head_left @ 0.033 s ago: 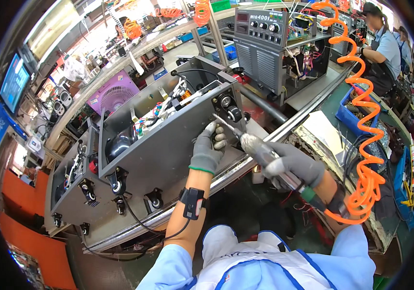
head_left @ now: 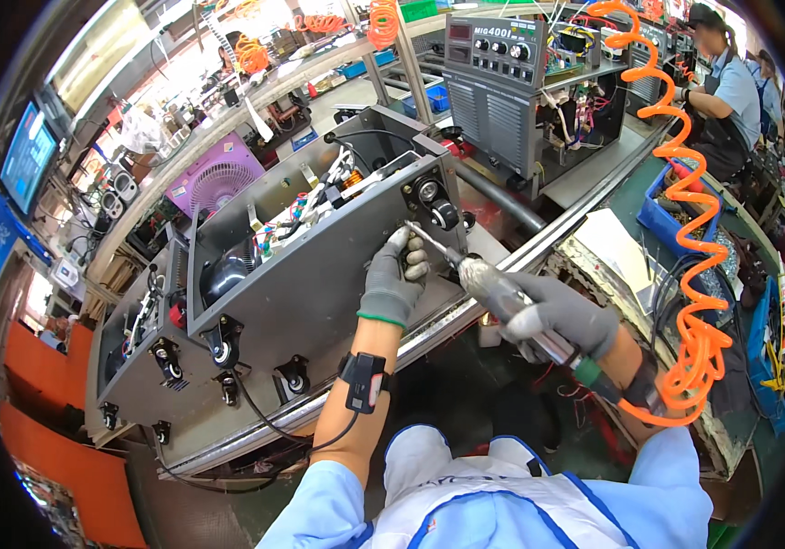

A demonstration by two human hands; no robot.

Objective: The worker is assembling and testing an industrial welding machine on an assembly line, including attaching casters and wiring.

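A grey metal box lay on its side on the bench, in the centre of the frame, with its flat bottom panel turned toward the wearer and bundled wires visible through its open side. The left hand, gloved, rested against the right part of this panel with its fingers curled; whether they pinched a small part could not be told. The right hand, also gloved, was wrapped round a power driver, right of centre, fed by an orange coiled hose. The driver's thin bit pointed up and left, its tip at the left hand's fingertips — contact with a screw was too small to confirm.

Done, as far as was visible: a wheel sat at the panel's upper right corner, a second wheel at its left end, and a third wheel appeared mounted along the lower edge. Left, by judgement: no wheel could be made out at the lower right corner — though hand and driver partly covered that area — and the spot under the bit seemed unfinished. A neighbouring box, lower left of the frame, already carried several wheels.
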